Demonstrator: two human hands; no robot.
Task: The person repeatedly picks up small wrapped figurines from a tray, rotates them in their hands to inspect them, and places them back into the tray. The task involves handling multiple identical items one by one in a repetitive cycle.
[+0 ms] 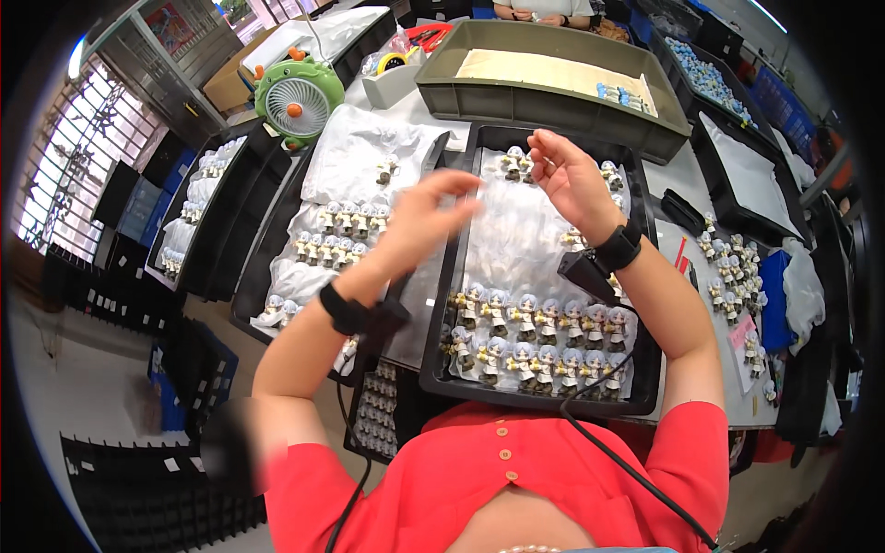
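Note:
My left hand [431,219] hangs over the gap between two black trays, slightly blurred, fingers stretched to the right with the thumb apart. It shows nothing in its grasp. My right hand [573,184] is raised above the far part of the middle tray [544,400], fingers loosely bent and apart, with no object visible in it. Small figurines with pale hair [548,318] lie in rows on white sheeting at the tray's near end. A few more figurines [513,163] sit at its far end, close to my right fingertips; my right hand and wrist hide part of that area.
A second black tray [241,309] with figurines and white sheeting lies left. Beyond are a green fan [297,103] and a large olive bin [553,120]. Loose figurines [733,267] cluster at right. Cables run from devices at both wrists. A person [544,11] sits across the table.

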